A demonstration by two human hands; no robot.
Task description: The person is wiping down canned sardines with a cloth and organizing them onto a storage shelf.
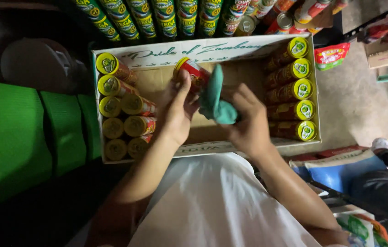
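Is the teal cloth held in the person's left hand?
No, the right hand grips the teal cloth, while the left hand holds a red can with yellow lid.

My left hand (175, 112) holds a red can (193, 72) over the cardboard box (212, 147). My right hand (248, 123) presses a teal cloth (215, 98) against it.

This looks like a small grocery shop or its stockroom. Rows of identical tinned goods (157, 18) with green and yellow labels stand packed tight along a shelf at the top. Below them an open cardboard carton (249, 145) holds more cans (294, 89) of one kind, laid in neat columns on both sides. A red snack packet (331, 56) lies on the bare concrete floor (358, 105), and filled sacks (340, 167) sit beside the carton.
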